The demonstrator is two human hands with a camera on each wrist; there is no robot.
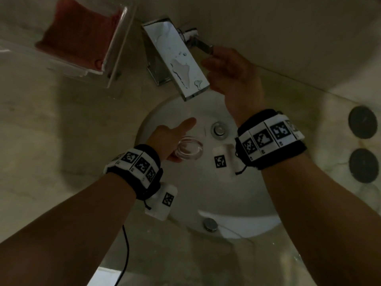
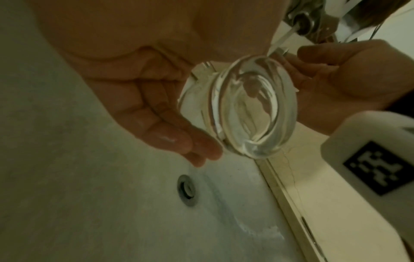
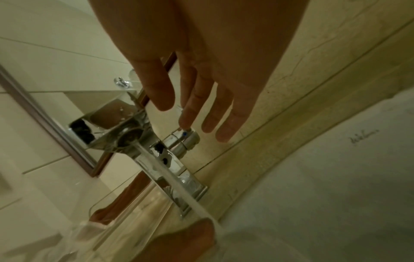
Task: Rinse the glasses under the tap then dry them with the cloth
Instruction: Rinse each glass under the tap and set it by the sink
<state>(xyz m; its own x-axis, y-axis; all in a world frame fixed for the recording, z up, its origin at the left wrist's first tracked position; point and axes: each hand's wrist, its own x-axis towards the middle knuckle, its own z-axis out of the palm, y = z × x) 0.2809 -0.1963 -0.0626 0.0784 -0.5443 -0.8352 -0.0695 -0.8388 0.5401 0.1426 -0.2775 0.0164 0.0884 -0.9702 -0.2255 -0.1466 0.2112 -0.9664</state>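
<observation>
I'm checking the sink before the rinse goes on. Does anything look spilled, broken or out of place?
Nothing broken. Water is pooled on the flat top of the tap, which looks like splash. The glass looks intact in the left hand over the basin. The right hand reaches to the lever.

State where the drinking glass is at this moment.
In the head view, the glass sits in the left hand, over the white sink, left of the drain, below the tap.

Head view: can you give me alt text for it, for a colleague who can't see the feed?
Seen from above, the left hand holds a clear glass over a white sink, while the right hand reaches for the lever of a chrome tap. A red cloth lies in a clear tray at upper left.
</observation>
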